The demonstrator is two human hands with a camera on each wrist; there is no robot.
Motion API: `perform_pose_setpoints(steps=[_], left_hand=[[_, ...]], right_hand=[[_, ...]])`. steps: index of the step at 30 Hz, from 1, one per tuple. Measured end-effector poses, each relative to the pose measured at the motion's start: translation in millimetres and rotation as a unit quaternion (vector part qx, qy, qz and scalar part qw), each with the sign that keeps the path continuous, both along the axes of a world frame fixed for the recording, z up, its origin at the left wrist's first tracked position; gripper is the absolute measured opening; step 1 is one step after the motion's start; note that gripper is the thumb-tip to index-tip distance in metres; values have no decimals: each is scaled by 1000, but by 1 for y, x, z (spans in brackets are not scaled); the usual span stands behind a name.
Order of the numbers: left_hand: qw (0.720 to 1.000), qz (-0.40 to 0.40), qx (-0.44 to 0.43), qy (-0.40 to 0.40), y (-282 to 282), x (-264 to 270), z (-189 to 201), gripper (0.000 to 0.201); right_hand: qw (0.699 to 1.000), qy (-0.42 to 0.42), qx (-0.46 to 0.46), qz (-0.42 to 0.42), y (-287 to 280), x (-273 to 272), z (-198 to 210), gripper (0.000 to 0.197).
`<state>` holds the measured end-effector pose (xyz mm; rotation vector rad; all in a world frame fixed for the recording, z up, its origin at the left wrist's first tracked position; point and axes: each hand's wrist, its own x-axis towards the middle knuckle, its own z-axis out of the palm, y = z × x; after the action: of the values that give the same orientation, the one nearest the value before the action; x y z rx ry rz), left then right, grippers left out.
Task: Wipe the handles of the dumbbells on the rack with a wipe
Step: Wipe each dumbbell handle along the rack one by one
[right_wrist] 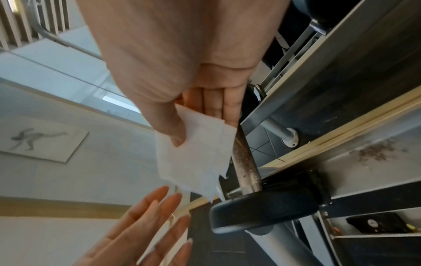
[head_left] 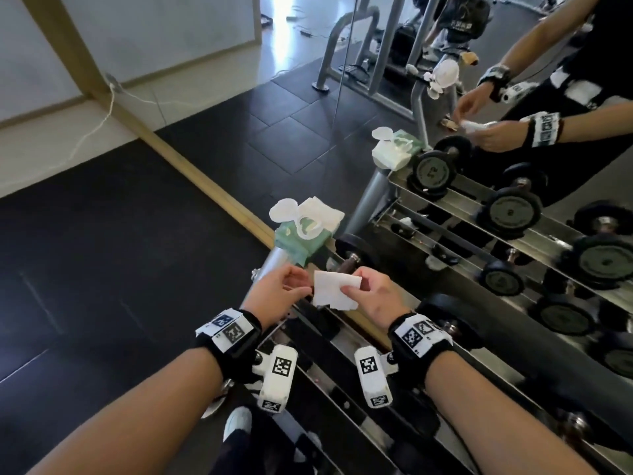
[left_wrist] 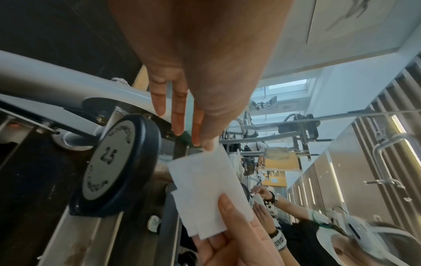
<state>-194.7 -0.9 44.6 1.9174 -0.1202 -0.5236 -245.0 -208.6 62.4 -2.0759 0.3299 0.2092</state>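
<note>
At centre frame, the right hand (head_left: 371, 296) pinches a folded white wipe (head_left: 334, 290) between thumb and fingers. The left hand (head_left: 274, 294), fingers straight and relaxed, reaches its edge. Just beyond lies a dumbbell (right_wrist: 255, 189) on the rack (head_left: 462, 344).

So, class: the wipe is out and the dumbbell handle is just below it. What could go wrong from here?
1. Only the right hand pinches the wipe, by one corner; the left hand is open beside it. It could slip and fall into the rack.
2. The wipe hangs loose and partly folded, so it may bunch and miss parts of the dumbbell handle.
3. The wipe pack sits open at the rack's end, so a nudge could knock it off.
</note>
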Motion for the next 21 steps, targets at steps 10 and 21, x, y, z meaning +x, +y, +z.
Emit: perform_pose_setpoints(steps=[10,21], left_hand=[[994,46,102,1,11,0,-45,57],[988,5,128,90,11,14,-62,49]], right_hand=[[984,-81,-133,88,-22,63,-3,33],[918,-40,-263,294,-12,65,-41,37]])
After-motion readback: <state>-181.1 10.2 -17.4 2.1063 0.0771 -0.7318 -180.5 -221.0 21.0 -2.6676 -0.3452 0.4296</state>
